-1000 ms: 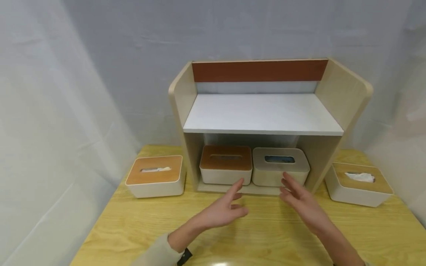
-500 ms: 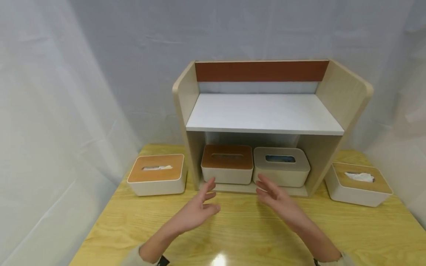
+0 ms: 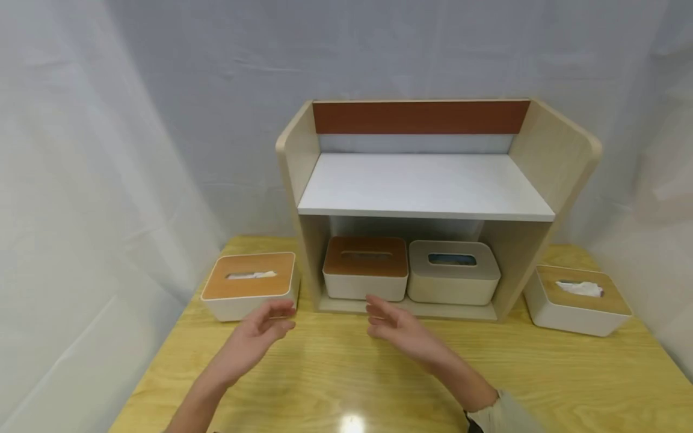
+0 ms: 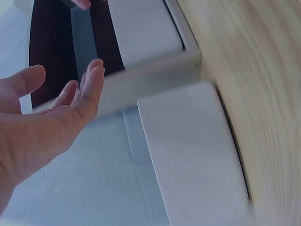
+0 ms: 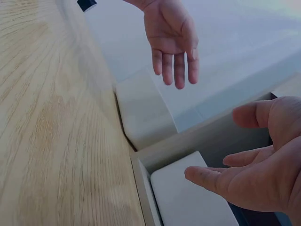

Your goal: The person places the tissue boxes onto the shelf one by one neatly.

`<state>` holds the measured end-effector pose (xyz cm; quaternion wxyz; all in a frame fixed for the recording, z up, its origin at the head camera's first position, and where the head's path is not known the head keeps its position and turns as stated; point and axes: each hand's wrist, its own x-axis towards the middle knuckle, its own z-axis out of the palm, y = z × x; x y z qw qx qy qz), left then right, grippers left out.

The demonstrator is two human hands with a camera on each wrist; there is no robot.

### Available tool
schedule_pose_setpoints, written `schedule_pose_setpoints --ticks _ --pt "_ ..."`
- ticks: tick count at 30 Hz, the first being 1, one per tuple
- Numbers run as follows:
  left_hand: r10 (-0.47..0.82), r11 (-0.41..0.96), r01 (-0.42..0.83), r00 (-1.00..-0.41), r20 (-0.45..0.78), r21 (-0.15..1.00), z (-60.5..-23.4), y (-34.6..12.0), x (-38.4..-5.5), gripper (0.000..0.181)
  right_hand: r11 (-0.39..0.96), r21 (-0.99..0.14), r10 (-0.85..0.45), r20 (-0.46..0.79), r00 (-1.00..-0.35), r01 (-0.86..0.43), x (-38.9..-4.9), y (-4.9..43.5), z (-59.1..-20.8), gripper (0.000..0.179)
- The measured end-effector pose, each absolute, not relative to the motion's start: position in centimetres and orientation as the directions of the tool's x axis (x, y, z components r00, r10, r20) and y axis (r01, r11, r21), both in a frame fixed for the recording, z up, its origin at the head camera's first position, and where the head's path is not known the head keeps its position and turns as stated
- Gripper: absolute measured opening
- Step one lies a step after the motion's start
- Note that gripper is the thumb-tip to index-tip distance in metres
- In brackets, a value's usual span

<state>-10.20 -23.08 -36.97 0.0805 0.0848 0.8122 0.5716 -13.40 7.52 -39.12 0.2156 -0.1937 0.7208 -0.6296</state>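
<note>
My left hand (image 3: 248, 344) hovers at the front right corner of a tissue box (image 3: 250, 308) with an orange-brown wood lid, left of the shelf. Its fingers bend gently and hold nothing. My right hand (image 3: 407, 337) is in front of the shelf, fingers pointing left, palm empty. Behind it, in the lower compartment, sits a tissue box (image 3: 366, 287) with a darker brown lid. Beside that stands a beige tissue box (image 3: 455, 288) with a grey lid. In the right wrist view both palms face each other with a gap between them.
A two-level shelf (image 3: 422, 186) with a white board and light side panels stands at the back of the wooden table (image 3: 335, 385). Right of it is another tissue box (image 3: 574, 316) with a light wood lid and white tissue showing. A pale curtain (image 3: 216, 72) hangs behind.
Both hands have swept left, the left one from before the shelf to the left tissue box, the right one from the grey-lidded box to the brown-lidded one. The boxes stay put.
</note>
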Motion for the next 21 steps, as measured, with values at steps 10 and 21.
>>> schedule_pose_setpoints --ticks 10,21 --pt "0.034 0.429 0.098 -0.995 0.093 0.898 -36.6 -29.3 -10.3 0.044 0.144 -0.989 -0.58 -0.064 -0.812 -0.024 -14.6 3.6 -40.2 0.068" --pt "-0.166 0.506 -0.069 -0.986 0.019 0.86 -37.2 -33.7 -11.8 0.061 0.157 -0.987 -0.597 -0.078 -0.798 -0.022 -15.8 -0.2 -40.7 0.071"
